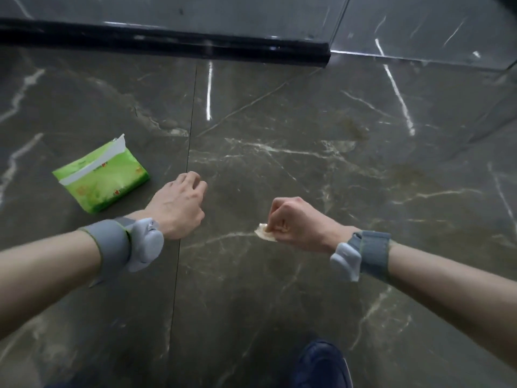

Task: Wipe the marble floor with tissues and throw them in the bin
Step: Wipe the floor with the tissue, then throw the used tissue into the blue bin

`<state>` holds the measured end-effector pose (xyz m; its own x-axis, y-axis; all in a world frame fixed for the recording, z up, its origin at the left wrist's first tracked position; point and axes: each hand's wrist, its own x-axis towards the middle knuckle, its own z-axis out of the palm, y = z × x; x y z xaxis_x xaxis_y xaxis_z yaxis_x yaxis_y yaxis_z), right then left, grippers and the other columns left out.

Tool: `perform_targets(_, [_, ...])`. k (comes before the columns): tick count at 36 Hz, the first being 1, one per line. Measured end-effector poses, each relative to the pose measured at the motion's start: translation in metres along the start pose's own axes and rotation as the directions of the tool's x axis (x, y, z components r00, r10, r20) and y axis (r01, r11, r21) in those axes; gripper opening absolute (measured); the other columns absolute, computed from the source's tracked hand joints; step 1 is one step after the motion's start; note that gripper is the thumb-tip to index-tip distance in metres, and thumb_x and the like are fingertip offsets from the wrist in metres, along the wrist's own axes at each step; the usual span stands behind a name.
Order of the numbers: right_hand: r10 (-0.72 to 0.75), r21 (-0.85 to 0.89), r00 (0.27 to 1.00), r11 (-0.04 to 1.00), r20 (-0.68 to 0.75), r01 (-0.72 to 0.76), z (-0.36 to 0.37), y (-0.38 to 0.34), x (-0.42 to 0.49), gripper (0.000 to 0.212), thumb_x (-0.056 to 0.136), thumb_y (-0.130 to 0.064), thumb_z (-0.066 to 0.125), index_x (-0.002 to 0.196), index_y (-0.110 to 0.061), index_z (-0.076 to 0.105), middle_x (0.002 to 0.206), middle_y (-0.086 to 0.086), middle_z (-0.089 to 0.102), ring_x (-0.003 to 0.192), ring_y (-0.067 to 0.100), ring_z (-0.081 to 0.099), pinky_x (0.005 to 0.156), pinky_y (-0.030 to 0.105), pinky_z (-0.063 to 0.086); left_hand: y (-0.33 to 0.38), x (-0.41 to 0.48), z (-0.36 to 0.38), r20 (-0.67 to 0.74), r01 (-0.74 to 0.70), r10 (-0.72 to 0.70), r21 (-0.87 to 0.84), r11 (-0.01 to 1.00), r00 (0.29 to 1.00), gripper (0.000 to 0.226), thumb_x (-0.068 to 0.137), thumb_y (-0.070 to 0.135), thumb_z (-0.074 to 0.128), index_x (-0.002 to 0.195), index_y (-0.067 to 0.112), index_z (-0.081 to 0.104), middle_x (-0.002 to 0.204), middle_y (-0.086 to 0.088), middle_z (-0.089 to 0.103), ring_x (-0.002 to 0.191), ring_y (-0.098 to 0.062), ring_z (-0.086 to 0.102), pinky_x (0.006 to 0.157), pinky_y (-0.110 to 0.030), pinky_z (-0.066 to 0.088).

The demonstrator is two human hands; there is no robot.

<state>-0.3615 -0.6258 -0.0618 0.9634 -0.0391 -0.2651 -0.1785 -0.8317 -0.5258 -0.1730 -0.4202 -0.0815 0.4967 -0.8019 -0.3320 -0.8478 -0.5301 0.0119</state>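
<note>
A crumpled tissue point(264, 232) is pinched in the fisted right hand point(291, 222) against the marble floor point(279, 121), mid-wipe. The left hand point(179, 203), loosely curled, holds nothing; beyond it lies a green tissue pack point(100, 177). No bin is seen; one must be found next.

Dark grey-brown marble floor point(279, 289), veined with thin white and pale beige streaks. Bright green tissue pack point(102, 177), white along the torn opening, small red-orange marks on the wrapper. Pale cream tissue point(263, 233). Grey wristbands point(112, 247), lighter grey pods. Glossy black skirting strip point(167, 43). Navy shoe point(321, 365).
</note>
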Motion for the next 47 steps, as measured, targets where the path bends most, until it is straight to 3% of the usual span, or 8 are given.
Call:
perform_targets(4, [-0.058,-0.008,0.996,0.998,-0.064,0.057,-0.049,-0.014,0.019,0.004,0.081,-0.017,0.083,0.085,-0.017,0.084,0.085,-0.003,0.07,0.07,0.008,0.065,0.068,0.018,0.051,-0.01,0.005,-0.049,0.129,-0.349,0.324,0.343,0.872,0.937,0.039,0.099,0.037,0.045,0.135,0.022,0.048,0.14,0.0,0.044,0.13,-0.018,0.047,0.11,-0.034,0.041])
perform_targets(9, [-0.115,-0.076,0.99,0.991,-0.078,0.109,-0.114,-0.05,0.044,0.012,0.077,-0.011,0.082,0.079,-0.023,0.081,0.073,-0.01,0.069,0.063,-0.003,0.063,0.062,0.006,0.044,-0.018,-0.002,-0.127,0.293,-0.464,0.369,0.397,0.792,0.882,0.038,0.1,0.041,0.051,0.13,0.018,0.045,0.128,0.001,0.05,0.121,-0.02,0.053,0.102,-0.039,0.049])
perform_targets(15, [-0.202,-0.135,0.977,0.972,-0.064,0.192,-0.18,-0.123,0.078,0.011,0.076,-0.019,0.086,0.082,-0.022,0.077,0.072,-0.009,0.072,0.068,0.002,0.069,0.064,0.017,0.054,-0.045,-0.02,-0.202,0.223,-0.121,0.163,-0.192,0.974,0.961,0.061,0.094,0.052,0.068,0.14,0.021,0.041,0.121,0.011,0.066,0.112,-0.016,0.063,0.097,-0.041,0.054])
perform_targets(22, [-0.278,-0.292,0.959,0.914,0.058,0.283,-0.202,-0.215,0.132,0.02,0.069,-0.014,0.083,0.08,-0.028,0.074,0.079,-0.012,0.075,0.076,0.008,0.073,0.074,0.037,0.063,-0.089,-0.047,-0.22,0.135,0.007,0.148,-0.762,0.647,0.98,0.045,0.09,0.035,0.079,0.125,0.01,0.064,0.108,-0.011,0.072,0.1,-0.017,0.066,0.103,-0.051,0.053])
perform_targets(24, [-0.266,-0.341,0.962,0.899,0.068,0.273,-0.201,-0.217,0.142,0.019,0.069,-0.013,0.082,0.08,-0.026,0.072,0.078,-0.01,0.073,0.077,0.013,0.073,0.073,0.039,0.064,-0.083,-0.04,-0.214,0.131,0.047,0.097,-0.8,0.598,0.987,0.032,0.098,0.028,0.072,0.12,0.004,0.067,0.11,-0.008,0.075,0.098,-0.016,0.073,0.095,-0.034,0.058])
perform_targets(35, [-0.502,-0.449,0.865,0.77,0.016,0.454,-0.137,-0.249,0.188,0.029,0.082,-0.02,0.067,0.109,-0.029,0.06,0.105,-0.013,0.052,0.085,0.015,0.054,0.062,0.029,0.04,-0.176,-0.067,-0.179,0.102,0.216,-0.237,-0.823,0.526,0.966,0.03,0.103,0.03,0.063,0.1,0.001,0.069,0.087,-0.012,0.073,0.073,-0.02,0.071,0.064,-0.021,0.054])
perform_targets(41, [-0.444,-0.396,0.896,0.819,0.025,0.417,-0.122,-0.233,0.19,0.022,0.086,-0.03,0.067,0.102,-0.037,0.054,0.099,-0.016,0.05,0.082,0.015,0.058,0.073,0.041,0.055,-0.218,-0.078,-0.172,0.127,0.312,-0.378,-0.819,0.482,0.917,0.028,0.105,0.033,0.06,0.09,0.009,0.064,0.077,-0.006,0.07,0.059,-0.012,0.065,0.05,-0.018,0.045])
perform_targets(47, [-0.431,-0.363,0.887,0.81,0.165,0.461,-0.107,-0.238,0.19,0.017,0.089,-0.03,0.064,0.1,-0.041,0.057,0.1,-0.019,0.052,0.083,0.006,0.059,0.073,0.034,0.056,-0.277,-0.101,-0.188,0.181,0.314,-0.604,-0.942,0.121,0.776,0.028,0.11,0.014,0.044,0.094,0.015,0.067,0.078,-0.003,0.056,0.053,-0.011,0.059,0.056,-0.018,0.047])
